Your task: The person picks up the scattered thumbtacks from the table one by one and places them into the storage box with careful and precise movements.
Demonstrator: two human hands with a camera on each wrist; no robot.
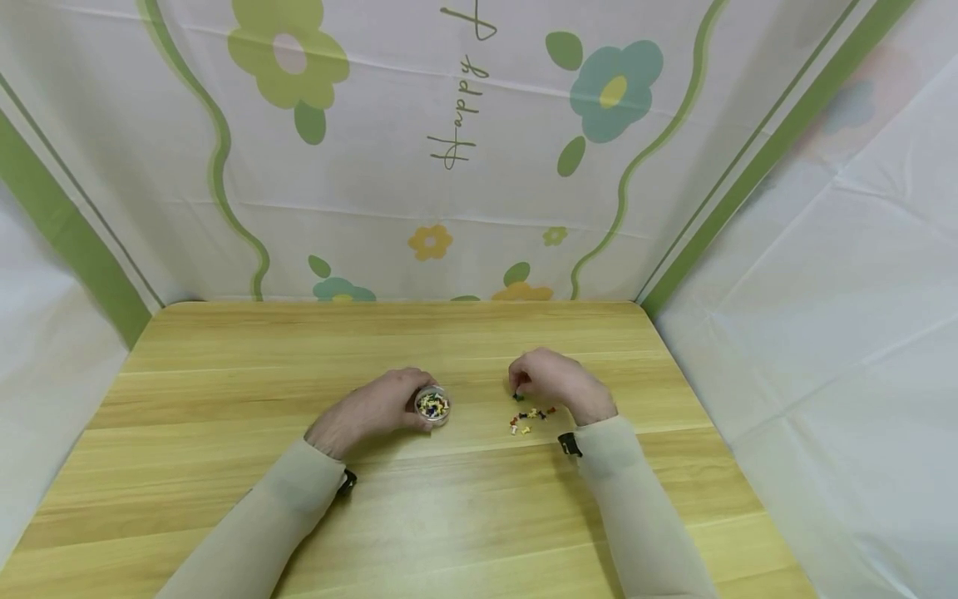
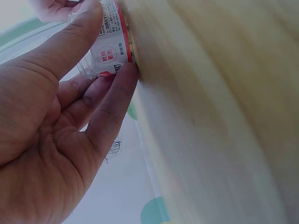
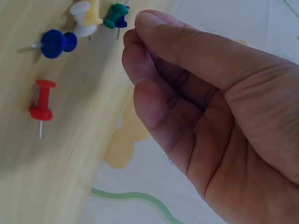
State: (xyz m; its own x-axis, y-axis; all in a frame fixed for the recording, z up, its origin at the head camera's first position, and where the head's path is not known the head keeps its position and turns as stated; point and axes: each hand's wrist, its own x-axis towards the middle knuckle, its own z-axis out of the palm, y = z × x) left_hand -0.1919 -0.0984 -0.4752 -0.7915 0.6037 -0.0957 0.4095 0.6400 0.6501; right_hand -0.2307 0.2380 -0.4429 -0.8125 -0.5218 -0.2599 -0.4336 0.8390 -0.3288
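My left hand [image 1: 385, 402] grips a small clear jar [image 1: 443, 416] by its sides, thumb and fingers around it. Colourful push pins [image 1: 432, 405] fill the jar. In the left wrist view, its white and red label [image 2: 110, 49] shows between the fingers. My right hand [image 1: 557, 381] is lowered over the table, fingers bent, thumb and index fingertips close together. A green push pin [image 3: 116, 17] lies right by these fingertips, a blue one partly behind it. I cannot tell whether the fingertips pinch anything. Nearby lie a blue push pin [image 3: 53, 44] and a red push pin [image 3: 43, 100].
More loose push pins, including a yellow one [image 1: 526, 430] and a white one [image 1: 514, 430], lie below the right hand. The wooden table [image 1: 434, 516] ends at a flowered cloth wall [image 1: 389, 191] behind, with white cloth at both sides.
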